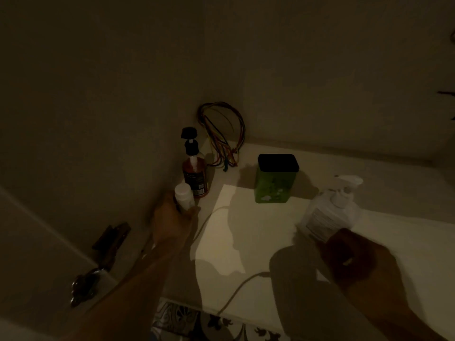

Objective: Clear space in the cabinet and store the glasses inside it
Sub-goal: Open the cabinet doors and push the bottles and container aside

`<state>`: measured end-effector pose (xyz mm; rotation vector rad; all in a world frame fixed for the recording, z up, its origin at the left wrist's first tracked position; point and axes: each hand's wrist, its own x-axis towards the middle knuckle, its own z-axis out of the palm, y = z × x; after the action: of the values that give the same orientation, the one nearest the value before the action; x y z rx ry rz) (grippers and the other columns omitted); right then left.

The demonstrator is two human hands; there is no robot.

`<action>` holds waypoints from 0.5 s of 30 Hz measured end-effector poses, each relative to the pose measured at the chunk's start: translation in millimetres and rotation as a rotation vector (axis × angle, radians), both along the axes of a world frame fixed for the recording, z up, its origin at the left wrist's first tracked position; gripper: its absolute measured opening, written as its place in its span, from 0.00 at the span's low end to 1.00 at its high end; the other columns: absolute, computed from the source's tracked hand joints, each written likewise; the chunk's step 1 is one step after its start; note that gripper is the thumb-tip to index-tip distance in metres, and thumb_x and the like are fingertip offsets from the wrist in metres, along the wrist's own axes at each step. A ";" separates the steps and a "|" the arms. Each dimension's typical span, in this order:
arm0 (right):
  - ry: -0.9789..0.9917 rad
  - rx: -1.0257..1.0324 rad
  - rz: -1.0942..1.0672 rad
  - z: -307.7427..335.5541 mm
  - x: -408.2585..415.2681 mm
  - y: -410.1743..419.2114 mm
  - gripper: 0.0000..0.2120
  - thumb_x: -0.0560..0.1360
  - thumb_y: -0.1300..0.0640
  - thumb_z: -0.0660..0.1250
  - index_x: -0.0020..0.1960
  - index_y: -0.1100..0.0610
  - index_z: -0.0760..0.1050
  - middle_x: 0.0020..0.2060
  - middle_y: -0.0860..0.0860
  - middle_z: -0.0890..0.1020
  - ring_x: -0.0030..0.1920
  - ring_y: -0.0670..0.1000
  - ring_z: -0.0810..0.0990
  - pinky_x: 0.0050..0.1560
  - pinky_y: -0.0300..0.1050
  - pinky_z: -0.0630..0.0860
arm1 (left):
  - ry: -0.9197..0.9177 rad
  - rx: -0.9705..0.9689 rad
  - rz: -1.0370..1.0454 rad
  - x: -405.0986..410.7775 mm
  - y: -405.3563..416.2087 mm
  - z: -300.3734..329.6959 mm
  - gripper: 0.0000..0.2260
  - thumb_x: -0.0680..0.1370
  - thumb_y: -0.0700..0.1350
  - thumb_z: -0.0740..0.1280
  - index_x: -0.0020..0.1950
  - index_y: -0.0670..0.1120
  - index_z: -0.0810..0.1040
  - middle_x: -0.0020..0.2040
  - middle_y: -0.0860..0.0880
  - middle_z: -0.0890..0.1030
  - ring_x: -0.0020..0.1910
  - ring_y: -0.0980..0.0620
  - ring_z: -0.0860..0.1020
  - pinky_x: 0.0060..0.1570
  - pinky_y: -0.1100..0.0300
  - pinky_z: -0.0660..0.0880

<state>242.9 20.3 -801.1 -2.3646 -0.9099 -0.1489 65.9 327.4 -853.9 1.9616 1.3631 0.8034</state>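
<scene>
I look into a dim white cabinet shelf (258,232). My left hand (170,220) reaches to the back left corner and grips a small white bottle (183,195) that stands on the shelf. My right hand (354,257) holds a clear pump bottle (327,212) with a white pump, tilted, just above the shelf at the right. No glasses are in view.
A brown pump bottle (194,173) with a black pump stands behind the small white bottle. A green tin (275,180) with a black lid sits mid-shelf. Coloured wires (224,134) hang in the back corner. A white cord (236,291) runs over the shelf. A door hinge (110,239) is at left.
</scene>
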 end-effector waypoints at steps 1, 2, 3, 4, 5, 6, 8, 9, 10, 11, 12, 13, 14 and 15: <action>-0.002 -0.013 -0.027 1.3 2.2 -1.0 0.17 0.70 0.45 0.74 0.32 0.45 0.67 0.23 0.42 0.72 0.25 0.43 0.74 0.29 0.43 0.71 | -0.005 -0.008 -0.006 0.6 -0.2 0.4 0.26 0.69 0.51 0.80 0.60 0.43 0.74 0.56 0.43 0.81 0.56 0.41 0.79 0.47 0.56 0.71; -0.006 -0.033 -0.061 2.7 4.1 -1.6 0.18 0.70 0.42 0.73 0.32 0.46 0.66 0.22 0.43 0.71 0.23 0.44 0.72 0.27 0.41 0.68 | -0.012 -0.028 -0.007 0.1 -1.1 1.2 0.28 0.68 0.51 0.80 0.62 0.44 0.73 0.57 0.43 0.81 0.56 0.42 0.79 0.47 0.55 0.72; -0.011 -0.041 -0.100 4.6 6.8 -3.5 0.19 0.70 0.40 0.72 0.33 0.47 0.65 0.22 0.43 0.71 0.23 0.45 0.71 0.27 0.40 0.66 | -0.012 -0.056 0.003 0.3 -4.5 2.3 0.31 0.67 0.52 0.81 0.63 0.45 0.72 0.57 0.44 0.80 0.56 0.42 0.79 0.48 0.53 0.74; -0.002 -0.024 -0.142 5.7 8.4 -3.4 0.20 0.68 0.37 0.71 0.34 0.48 0.64 0.23 0.45 0.71 0.23 0.46 0.71 0.26 0.40 0.66 | -0.002 -0.069 0.026 -3.0 -9.3 3.5 0.33 0.65 0.54 0.81 0.63 0.45 0.71 0.57 0.44 0.80 0.55 0.42 0.79 0.49 0.51 0.76; 0.022 0.013 -0.193 7.3 11.6 -3.4 0.22 0.66 0.36 0.73 0.36 0.48 0.64 0.25 0.46 0.72 0.25 0.47 0.72 0.26 0.42 0.68 | -0.002 -0.057 0.056 -6.0 -15.8 4.2 0.34 0.64 0.56 0.81 0.63 0.45 0.71 0.56 0.44 0.79 0.54 0.42 0.79 0.49 0.48 0.77; 0.062 0.065 -0.241 8.3 14.9 -3.8 0.23 0.64 0.36 0.75 0.40 0.48 0.65 0.30 0.48 0.75 0.28 0.48 0.74 0.28 0.44 0.70 | -0.030 -0.026 0.088 -8.8 -25.9 5.1 0.34 0.63 0.56 0.81 0.63 0.46 0.71 0.55 0.44 0.79 0.53 0.43 0.79 0.49 0.48 0.76; 0.156 0.163 -0.270 8.3 22.2 -4.2 0.32 0.60 0.39 0.80 0.53 0.50 0.68 0.47 0.52 0.78 0.39 0.49 0.79 0.35 0.48 0.75 | -0.133 0.050 0.104 -16.0 -50.6 5.3 0.32 0.64 0.51 0.82 0.61 0.49 0.70 0.54 0.46 0.77 0.51 0.50 0.77 0.49 0.53 0.74; 0.203 0.184 -0.247 9.2 27.0 -3.3 0.40 0.58 0.42 0.82 0.63 0.52 0.68 0.57 0.53 0.77 0.46 0.50 0.79 0.41 0.51 0.78 | -0.186 0.077 0.068 -19.2 -63.4 6.1 0.29 0.66 0.49 0.81 0.60 0.52 0.69 0.54 0.49 0.77 0.49 0.56 0.76 0.50 0.59 0.73; 0.260 0.202 -0.208 11.7 31.8 -2.0 0.47 0.58 0.44 0.84 0.70 0.53 0.65 0.63 0.52 0.75 0.54 0.51 0.79 0.47 0.54 0.80 | -0.220 0.084 0.021 -21.5 -76.7 9.0 0.27 0.67 0.48 0.80 0.59 0.55 0.69 0.53 0.52 0.76 0.48 0.61 0.75 0.49 0.62 0.73; 0.325 0.224 -0.164 15.8 34.4 1.4 0.52 0.58 0.47 0.85 0.74 0.53 0.62 0.67 0.51 0.73 0.59 0.51 0.77 0.54 0.56 0.80 | -0.226 0.084 -0.031 -23.1 -88.3 12.5 0.26 0.68 0.50 0.79 0.59 0.58 0.69 0.52 0.56 0.76 0.48 0.62 0.75 0.48 0.61 0.73; 0.386 0.250 -0.122 19.4 37.0 5.6 0.53 0.58 0.50 0.85 0.76 0.52 0.61 0.68 0.50 0.73 0.62 0.52 0.77 0.58 0.58 0.79 | -0.212 0.076 -0.097 -23.2 -98.6 16.1 0.25 0.68 0.52 0.78 0.60 0.60 0.69 0.52 0.61 0.76 0.48 0.63 0.75 0.47 0.59 0.72; 0.420 0.265 -0.089 21.4 39.8 9.5 0.52 0.58 0.53 0.85 0.76 0.51 0.62 0.67 0.50 0.75 0.62 0.52 0.77 0.60 0.58 0.79 | -0.199 0.063 -0.183 -21.1 -108.1 20.1 0.26 0.68 0.53 0.77 0.60 0.61 0.69 0.52 0.63 0.77 0.49 0.65 0.75 0.47 0.58 0.73; 0.420 0.266 -0.065 21.7 42.5 13.0 0.48 0.59 0.56 0.85 0.74 0.51 0.66 0.64 0.50 0.78 0.61 0.52 0.78 0.60 0.57 0.79 | -0.202 0.039 -0.291 -16.3 -117.4 24.4 0.27 0.67 0.55 0.78 0.62 0.62 0.69 0.52 0.64 0.77 0.50 0.66 0.76 0.47 0.60 0.74; 0.392 0.246 -0.062 22.1 44.3 16.2 0.43 0.60 0.58 0.85 0.71 0.51 0.69 0.61 0.49 0.79 0.58 0.53 0.80 0.59 0.57 0.79 | -0.224 -0.007 -0.405 -9.5 -125.8 28.7 0.29 0.66 0.56 0.78 0.63 0.61 0.69 0.52 0.64 0.78 0.51 0.66 0.77 0.47 0.63 0.75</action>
<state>287.2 36.6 -779.1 -2.0913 -0.5925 0.1654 56.4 201.5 -825.2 1.9818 0.8019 0.7891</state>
